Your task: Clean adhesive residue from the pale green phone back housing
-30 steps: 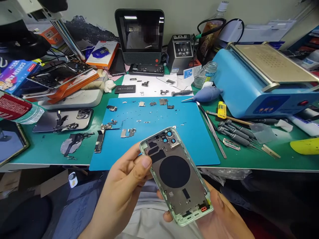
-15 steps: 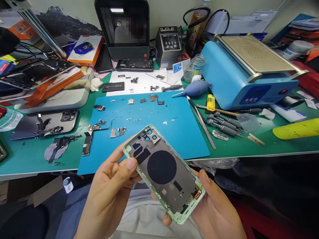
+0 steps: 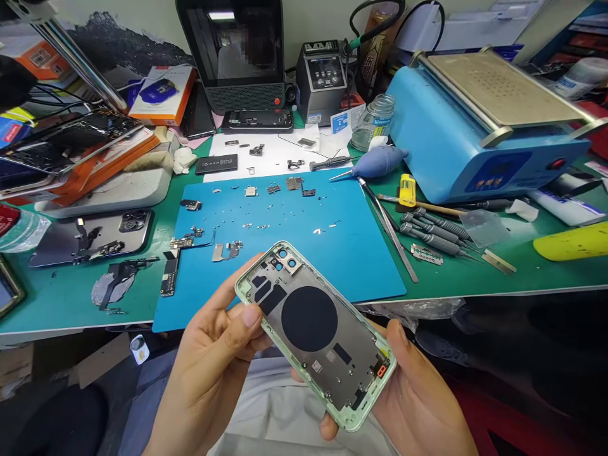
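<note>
An empty pale green phone housing (image 3: 316, 332), inner side up with a round black coil and two camera holes, hangs tilted over my lap just in front of the table edge. My left hand (image 3: 213, 367) grips its upper left edge, thumb lying on the frame. Its lower right corner sits in my right hand (image 3: 418, 399), which cups it from beneath. Behind it lies a blue work mat (image 3: 285, 234) strewn with several small screws, brackets and flex cables.
A grey phone back (image 3: 90, 237) and a logic board (image 3: 168, 275) lie at the left. Tweezers (image 3: 387, 228), screwdrivers (image 3: 437, 234) and a blue blower (image 3: 377, 161) lie right of the mat. A blue heating machine (image 3: 479, 126) stands at the back right; a tablet (image 3: 232, 54) stands behind.
The view swung right and down a second ago, then steadied. Both hands have tilted the housing slightly and kept their grip on it; my right thumb now shows at its lower corner.
</note>
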